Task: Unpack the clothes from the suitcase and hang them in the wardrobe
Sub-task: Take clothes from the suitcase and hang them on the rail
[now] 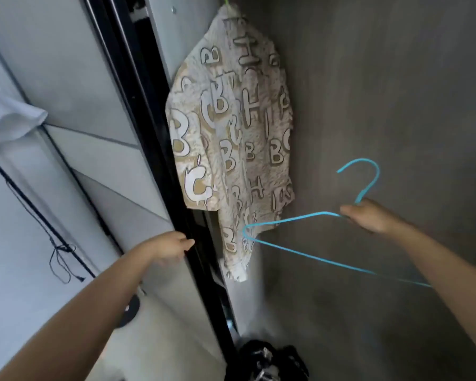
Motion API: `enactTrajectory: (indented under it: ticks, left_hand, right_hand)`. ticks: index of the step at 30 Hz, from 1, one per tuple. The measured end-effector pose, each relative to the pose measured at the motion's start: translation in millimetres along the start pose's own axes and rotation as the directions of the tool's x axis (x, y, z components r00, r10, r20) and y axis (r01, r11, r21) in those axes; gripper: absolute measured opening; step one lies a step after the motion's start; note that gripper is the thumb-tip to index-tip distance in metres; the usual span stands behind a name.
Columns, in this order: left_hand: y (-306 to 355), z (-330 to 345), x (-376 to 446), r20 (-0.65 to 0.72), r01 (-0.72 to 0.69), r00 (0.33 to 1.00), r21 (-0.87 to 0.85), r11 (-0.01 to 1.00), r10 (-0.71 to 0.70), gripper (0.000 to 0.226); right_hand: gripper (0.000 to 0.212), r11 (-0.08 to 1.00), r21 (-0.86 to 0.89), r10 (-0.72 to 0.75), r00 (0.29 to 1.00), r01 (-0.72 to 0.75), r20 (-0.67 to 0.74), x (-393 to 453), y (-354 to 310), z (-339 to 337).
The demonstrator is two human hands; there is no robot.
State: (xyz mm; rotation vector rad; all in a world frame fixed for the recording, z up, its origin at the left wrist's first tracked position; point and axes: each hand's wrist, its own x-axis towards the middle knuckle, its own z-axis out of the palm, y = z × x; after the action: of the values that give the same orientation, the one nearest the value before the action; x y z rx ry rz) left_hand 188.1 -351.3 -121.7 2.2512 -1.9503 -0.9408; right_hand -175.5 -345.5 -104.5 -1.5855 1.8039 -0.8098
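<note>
- Inside the wardrobe (396, 78), a letter-print shirt (231, 138) hangs from a green hanger (226, 0).
- Right hand (368, 217) clasps an empty blue hanger (294, 218).
- Left hand (171, 247), fingers relaxed, touches the sliding door's black edge (160, 149).

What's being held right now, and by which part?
The right hand grips a bare blue wire hanger at the base of its hook.

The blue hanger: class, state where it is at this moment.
In the head view the blue hanger is at right, bare, gripped near its hook by the right hand inside the wardrobe, its tip overlapping the hanging printed shirt.
</note>
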Motion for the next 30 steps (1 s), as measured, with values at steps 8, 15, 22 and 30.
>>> enactTrajectory:
  ticks: [8, 15, 22, 30]
  left_hand:
    - [-39.1, 81.9, -9.9, 0.06, 0.064, 0.995, 0.157, 0.986, -0.074, 0.04]
    - [-129.5, 198.8, -12.9, 0.203, 0.218, 0.947, 0.156, 0.963, -0.247, 0.038]
    - [-221.8, 341.1, 2.8, 0.401, 0.305, 0.854, 0.13, 0.943, -0.332, 0.037]
    - [-330.0, 551.4, 38.0, 0.477, 0.467, 0.77, 0.028, 0.884, -0.423, 0.032]
  right_hand:
    - [0.045, 0.991, -0.125, -0.003, 0.945, 0.046, 0.327, 1.2, 14.9, 108.8]
    - [0.053, 0.98, -0.168, 0.183, 0.827, -0.11, 0.532, -35.4, 101.9, 228.7]
    - [0.032, 0.857, -0.4, 0.49, 0.751, -0.324, 0.442, -94.8, 220.4, 346.6]
    - [0.016, 0.748, -0.589, 0.631, 0.604, -0.306, 0.487, -162.6, 404.5, 505.7]
